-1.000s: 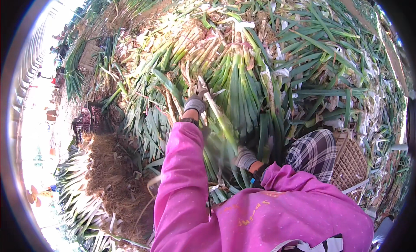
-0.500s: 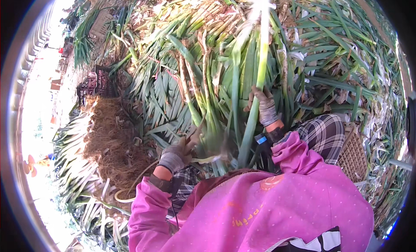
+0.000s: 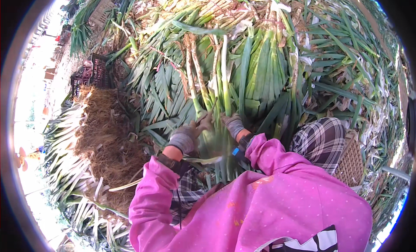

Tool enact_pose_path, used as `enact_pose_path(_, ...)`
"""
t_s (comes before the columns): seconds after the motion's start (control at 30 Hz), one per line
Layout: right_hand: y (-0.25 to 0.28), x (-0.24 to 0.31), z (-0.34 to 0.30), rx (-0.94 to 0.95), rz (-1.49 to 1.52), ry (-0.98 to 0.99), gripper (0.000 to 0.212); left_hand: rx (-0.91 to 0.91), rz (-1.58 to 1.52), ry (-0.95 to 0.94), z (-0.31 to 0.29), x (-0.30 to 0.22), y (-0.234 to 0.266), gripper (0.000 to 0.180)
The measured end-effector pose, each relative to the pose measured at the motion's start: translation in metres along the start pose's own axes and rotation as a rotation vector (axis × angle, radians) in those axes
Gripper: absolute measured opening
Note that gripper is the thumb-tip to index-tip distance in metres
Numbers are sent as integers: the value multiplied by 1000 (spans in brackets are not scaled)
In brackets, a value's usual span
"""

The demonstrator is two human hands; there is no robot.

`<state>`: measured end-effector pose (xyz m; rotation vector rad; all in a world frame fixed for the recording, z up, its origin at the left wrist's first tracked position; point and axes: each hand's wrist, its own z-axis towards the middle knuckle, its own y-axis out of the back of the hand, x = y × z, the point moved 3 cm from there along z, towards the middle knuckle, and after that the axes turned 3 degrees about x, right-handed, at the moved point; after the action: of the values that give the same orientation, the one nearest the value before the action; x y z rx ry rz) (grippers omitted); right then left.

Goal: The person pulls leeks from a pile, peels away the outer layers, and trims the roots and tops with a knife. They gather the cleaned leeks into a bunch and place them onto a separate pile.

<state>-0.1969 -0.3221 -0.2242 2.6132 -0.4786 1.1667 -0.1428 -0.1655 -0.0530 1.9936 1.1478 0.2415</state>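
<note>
In front of me a few long leeks (image 3: 197, 72) stand side by side, brown, dry skin on their upper parts and green leaves toward my lap. My left hand (image 3: 190, 133), in a dirty grey-brown glove, is closed around their lower stalks. Just to its right, my gloved right hand (image 3: 233, 123) grips a cleaner leek (image 3: 225, 76) with a white upper stem, held against the others. Both hands meet over the leafy part, which blurs below them. Part of the fingers is hidden by the stalks.
A stacked row of leeks with matted brown roots (image 3: 110, 143) lies at my left. Behind it stands a dark plastic crate (image 3: 93, 72). Loose leaves (image 3: 264, 70) heap up ahead and at the right. A tan crate (image 3: 350, 161) sits beside my plaid-covered right knee (image 3: 320, 141).
My right hand has moved left with the pale-stemmed leek, bringing it down beside the bunch. My left hand has shifted slightly up and right along the stalks.
</note>
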Motion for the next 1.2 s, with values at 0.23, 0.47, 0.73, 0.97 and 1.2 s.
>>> enact_pose_path(0.23, -13, -25, 28, -242, -336, 301, 38, -98, -113, 153, 75, 32, 32, 41)
enact_pose_path(0.47, -25, -13, 18, -282, -600, 19, 62, -176, 35, 87, 128, 32, 82, 44)
enact_pose_path(0.73, -10, -31, 43, -99, -407, -18, 56, 1, 78, 31, 107, 5, 102, 43)
enact_pose_path(0.97, -11, -44, 53, -28, -217, 138, 48, -186, 169, -71, 116, 15, 92, 49)
enact_pose_path(1.2, 11, -38, 42, -45, -131, 167, 52, 23, 147, -7, 164, -38, 148, 46)
